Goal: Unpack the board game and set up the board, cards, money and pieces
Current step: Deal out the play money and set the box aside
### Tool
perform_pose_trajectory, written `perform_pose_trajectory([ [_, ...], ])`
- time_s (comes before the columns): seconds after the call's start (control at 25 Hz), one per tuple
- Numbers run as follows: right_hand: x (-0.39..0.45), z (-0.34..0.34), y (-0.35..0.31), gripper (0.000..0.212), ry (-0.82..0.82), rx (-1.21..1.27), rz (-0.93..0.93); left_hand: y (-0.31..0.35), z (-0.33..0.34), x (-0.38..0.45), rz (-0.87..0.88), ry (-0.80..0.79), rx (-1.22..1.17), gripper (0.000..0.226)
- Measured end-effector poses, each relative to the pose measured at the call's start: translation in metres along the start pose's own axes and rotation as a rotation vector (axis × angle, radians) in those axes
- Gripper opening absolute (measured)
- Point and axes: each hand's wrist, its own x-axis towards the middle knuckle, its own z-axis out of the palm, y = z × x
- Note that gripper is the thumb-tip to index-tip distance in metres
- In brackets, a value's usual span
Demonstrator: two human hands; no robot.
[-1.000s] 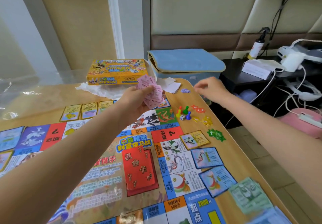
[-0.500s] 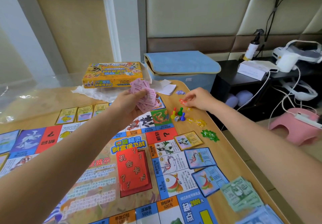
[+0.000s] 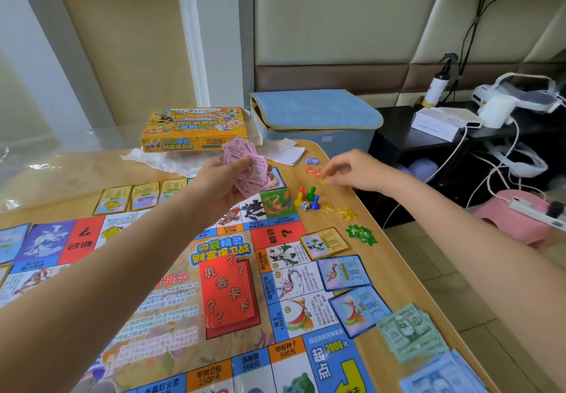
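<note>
2 hands (image 3: 223, 178) (image 3: 352, 172): left grips pink money (image 3: 248, 166), fanned upward.

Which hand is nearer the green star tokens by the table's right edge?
Right. The right hand hovers just beyond the green star tokens; the left hand holds pink bills over the board.

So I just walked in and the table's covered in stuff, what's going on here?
A person is setting up a board game. The left hand grips a fan of pink money above the board. The right hand reaches to small yellow tokens beside the pawns. Green money already lies stacked nearby.
</note>
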Motion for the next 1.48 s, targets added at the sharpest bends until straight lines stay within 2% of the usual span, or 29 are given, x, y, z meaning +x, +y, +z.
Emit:
perform_pose_trajectory([
  [0.08,-0.025,-0.005,0.003,0.018,-0.223,-0.047,0.003,-0.001,0.002,-0.003,0.0,-0.001,-0.005,0.022],
  [0.12,-0.034,-0.004,0.005,0.017,-0.267,-0.027,0.032,-0.002,0.003,-0.004,-0.001,-0.009,-0.008,0.022],
  [0.24,-0.043,0.009,0.009,0.004,-0.147,0.161,0.176,-0.001,0.004,-0.005,-0.001,-0.02,-0.007,0.03],
  [0.32,-0.04,0.016,0.006,0.016,-0.038,0.175,0.223,0.0,0.005,-0.006,-0.003,-0.014,-0.008,0.033],
  [0.48,-0.038,0.022,-0.004,0.015,-0.009,0.068,0.225,0.001,0.006,-0.007,-0.006,-0.014,-0.013,0.035],
  [0.84,-0.016,0.011,-0.001,0.007,0.08,0.096,0.298,0.002,-0.002,-0.005,-0.011,0.003,-0.004,0.035],
  [1.0,-0.03,0.02,-0.006,0.039,0.033,-0.137,0.274,0.0,-0.003,-0.004,-0.014,0.012,0.0,0.035],
  [1.04,-0.033,0.023,-0.006,0.041,0.038,-0.187,0.265,-0.001,-0.002,-0.004,-0.016,0.01,-0.001,0.035],
  [1.12,-0.038,0.025,-0.004,0.034,0.053,-0.196,0.26,-0.002,-0.001,-0.005,-0.019,0.0,0.001,0.036],
  [1.24,-0.04,0.021,-0.002,0.018,0.04,-0.01,0.323,-0.002,0.0,-0.006,-0.019,0.0,0.003,0.037],
  [1.48,-0.021,0.015,0.001,0.014,0.12,0.01,0.354,-0.001,0.001,-0.007,-0.019,0.016,0.012,0.034],
])
